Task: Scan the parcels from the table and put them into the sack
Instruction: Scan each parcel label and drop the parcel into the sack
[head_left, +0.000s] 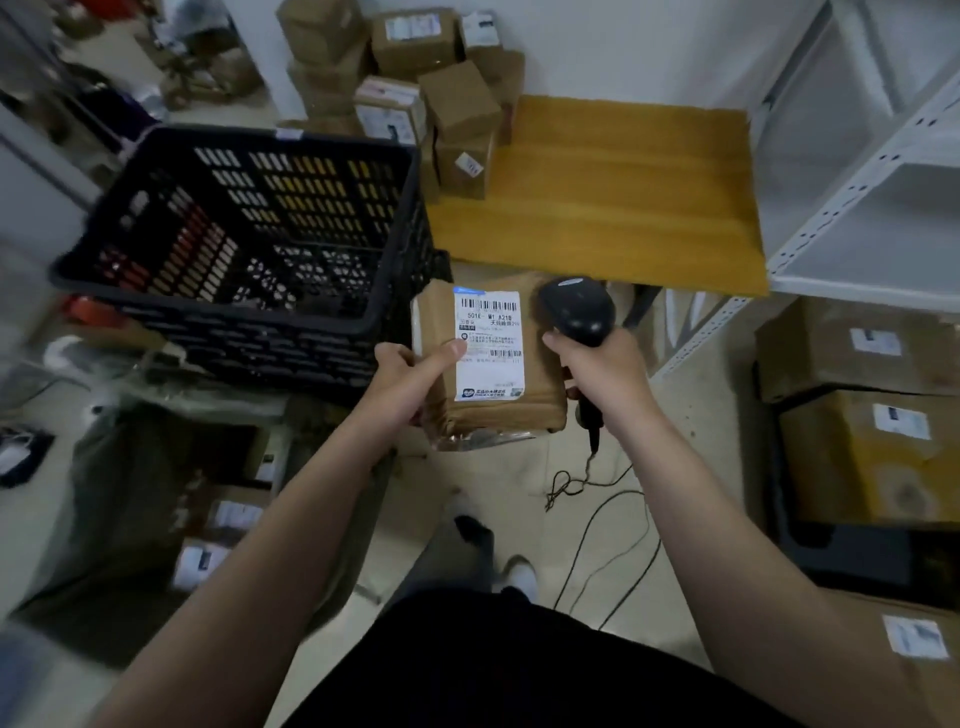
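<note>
Centre frame: small taped parcel (488, 364), pinched at its left edge by left hand (410, 379); likely light, stiff, slick. Scanner (576, 312) clasped in right hand (602, 374).

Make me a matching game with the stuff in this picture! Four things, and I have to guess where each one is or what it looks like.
Things:
1. parcel
2. scanner
3. crate
4. table

Clues:
a. held in the right hand
b. yellow top
c. held in the left hand
d. black, with holes all over

Pairs: 1-c, 2-a, 3-d, 4-b
</note>
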